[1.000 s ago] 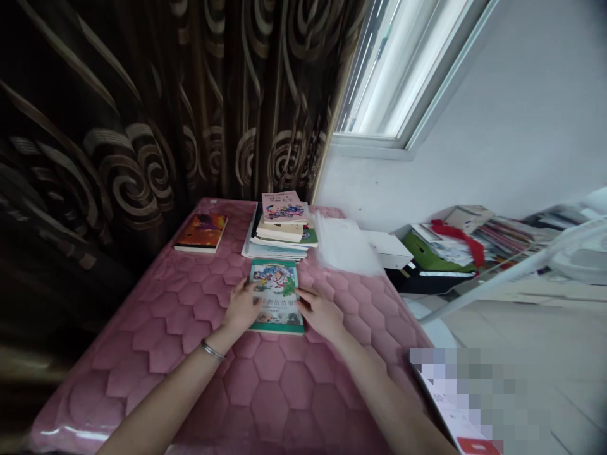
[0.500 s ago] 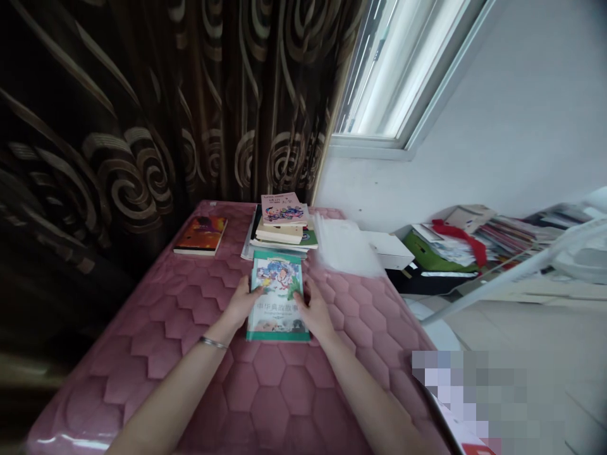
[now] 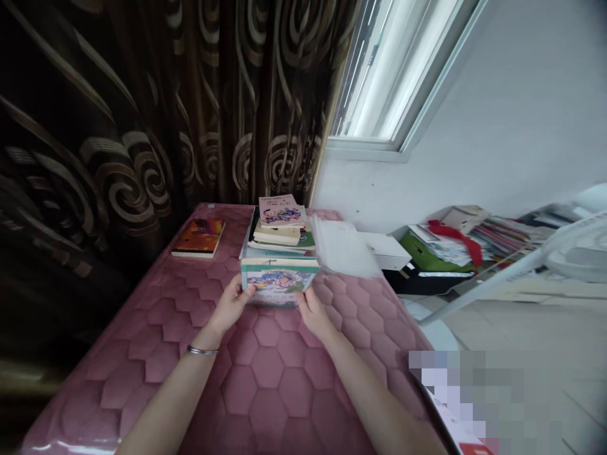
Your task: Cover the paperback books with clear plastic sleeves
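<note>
Your left hand (image 3: 231, 304) and right hand (image 3: 315, 313) clamp opposite sides of 1 green-edged book (image 3: 279, 280), tilted in front of the book stack (image 3: 279, 236), above the pink mattress (image 3: 268, 366). Tilting it seems the current step; the next move calls for 2 even grips.

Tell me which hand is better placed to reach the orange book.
Probably the left hand: it is nearer the orange book, while the right hand is farther across. Neither is free, though: both hold the green-edged book.
</note>
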{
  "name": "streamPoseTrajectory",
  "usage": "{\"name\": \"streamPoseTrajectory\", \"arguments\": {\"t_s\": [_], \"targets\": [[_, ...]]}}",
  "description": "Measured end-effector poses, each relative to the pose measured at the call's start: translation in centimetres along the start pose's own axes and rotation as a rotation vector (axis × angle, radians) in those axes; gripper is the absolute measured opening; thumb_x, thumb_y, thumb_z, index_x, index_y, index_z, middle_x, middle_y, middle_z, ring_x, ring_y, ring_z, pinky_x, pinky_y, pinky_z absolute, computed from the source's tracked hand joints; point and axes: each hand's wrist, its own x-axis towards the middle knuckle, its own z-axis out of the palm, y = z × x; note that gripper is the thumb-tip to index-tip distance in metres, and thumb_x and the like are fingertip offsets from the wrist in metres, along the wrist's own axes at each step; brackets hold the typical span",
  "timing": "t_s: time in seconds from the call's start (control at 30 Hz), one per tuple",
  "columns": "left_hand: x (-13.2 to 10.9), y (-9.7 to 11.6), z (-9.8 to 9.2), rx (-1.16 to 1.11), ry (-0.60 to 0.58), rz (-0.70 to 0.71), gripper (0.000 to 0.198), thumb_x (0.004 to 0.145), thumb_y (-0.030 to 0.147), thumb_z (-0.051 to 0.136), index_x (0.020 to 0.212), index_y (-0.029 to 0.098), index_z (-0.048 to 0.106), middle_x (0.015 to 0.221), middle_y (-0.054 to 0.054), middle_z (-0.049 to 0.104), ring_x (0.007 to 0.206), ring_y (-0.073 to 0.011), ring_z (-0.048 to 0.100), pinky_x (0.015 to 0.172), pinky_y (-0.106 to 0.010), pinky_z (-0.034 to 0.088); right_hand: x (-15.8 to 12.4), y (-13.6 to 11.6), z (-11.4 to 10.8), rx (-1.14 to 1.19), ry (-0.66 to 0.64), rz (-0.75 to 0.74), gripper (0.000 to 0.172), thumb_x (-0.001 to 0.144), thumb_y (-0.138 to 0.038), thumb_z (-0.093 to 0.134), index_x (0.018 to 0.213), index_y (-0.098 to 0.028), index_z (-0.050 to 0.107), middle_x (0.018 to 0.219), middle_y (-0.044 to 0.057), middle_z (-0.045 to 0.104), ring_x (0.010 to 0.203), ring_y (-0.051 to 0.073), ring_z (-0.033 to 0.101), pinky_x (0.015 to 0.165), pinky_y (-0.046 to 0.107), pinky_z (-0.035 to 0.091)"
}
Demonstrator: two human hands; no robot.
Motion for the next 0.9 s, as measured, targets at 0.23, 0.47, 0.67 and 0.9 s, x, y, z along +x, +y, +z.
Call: {"name": "streamPoseTrajectory", "arguments": {"t_s": [0.23,0.47,0.67,0.9], "targets": [[0.2,-1.3,-0.1,0.034,-0.048,-0.096,0.051,0.068,0.054,0.067,0.100,0.015,0.062,0.105,-0.009,0.070,0.098,-0.0239,0.063,0.094,-0.039,0.046,0.1,0.3,0.1,-0.017,-0.005,0.016,0.037,0.090,-0.032,0.029,0.119,-0.016,0.047,0.110,0.014,0.065,0.103,0.024,0.060,0.090,0.034,0.046],[0.6,0.8,0.8,0.003,0.007,-0.163,0.050,0.072,0.054,0.065,0.103,0.016,0.058,0.105,-0.008,0.069,0.097,-0.0229,0.063,0.083,-0.034,0.051,-0.7,-2.0,-1.7,0.017,0.063,0.122,0.047,0.092,-0.050,0.024,0.115,-0.019,0.052,0.108,0.010,0.067,0.100,0.023,0.062,0.084,0.030,0.048],[-1.3,-1.8,1.1,-0.137,0.015,-0.507,0.044,0.067,0.046,0.075,0.093,0.014,0.062,0.097,-0.010,0.073,0.089,-0.0239,0.068,0.078,-0.035,0.054,-1.4,-0.3,-0.7,0.138,-0.125,0.310,0.048,0.091,-0.049,0.032,0.110,-0.017,0.061,0.113,0.009,0.068,0.105,0.022,0.063,0.087,0.029,0.048],[-2.1,-2.8,1.3,-0.277,0.067,-0.716,0.030,0.070,0.030,0.077,0.089,0.013,0.061,0.091,-0.013,0.074,0.083,-0.0250,0.070,0.078,-0.038,0.056,-1.7,1.7,0.6,0.321,-0.182,0.409,0.043,0.086,-0.051,0.046,0.105,-0.017,0.066,0.111,0.009,0.069,0.108,0.027,0.062,0.087,0.035,0.050]]}}
